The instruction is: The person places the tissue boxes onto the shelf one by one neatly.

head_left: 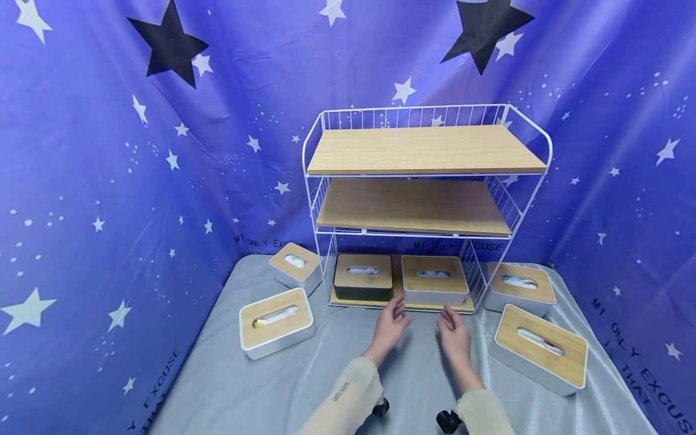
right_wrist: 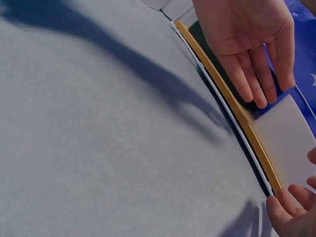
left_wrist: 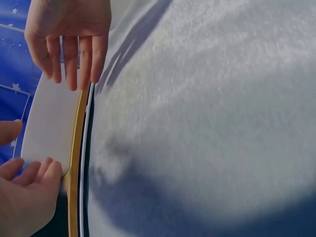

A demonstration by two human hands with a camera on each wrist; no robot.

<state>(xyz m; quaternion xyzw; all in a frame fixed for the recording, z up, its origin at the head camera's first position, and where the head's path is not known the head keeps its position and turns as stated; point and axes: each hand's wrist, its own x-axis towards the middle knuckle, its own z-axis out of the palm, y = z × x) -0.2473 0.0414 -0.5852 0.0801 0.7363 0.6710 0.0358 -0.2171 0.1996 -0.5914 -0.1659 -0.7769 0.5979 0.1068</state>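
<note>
A white tissue box (head_left: 443, 264) with a wooden lid sits on the bottom board of a white wire shelf rack (head_left: 418, 151). To its left on the same board stands a black tissue box (head_left: 363, 292), also wood-lidded. My left hand (head_left: 389, 328) is by the white box's front left corner, fingers loosely bent; whether it touches is unclear. Opposite, my right hand (head_left: 454, 339) hovers near the front right part, fingers relaxed and holding nothing. In the left wrist view the white box's front wall (left_wrist: 49, 118) lies between both hands.
Two white wood-lidded tissue boxes, one smaller (head_left: 288, 272) and one larger (head_left: 283, 344), lie left of the rack. Right of it are two more, a rear box (head_left: 516, 296) and a front box (head_left: 535, 368). A grey cloth (head_left: 217, 386) covers the table; a starry curtain hangs behind.
</note>
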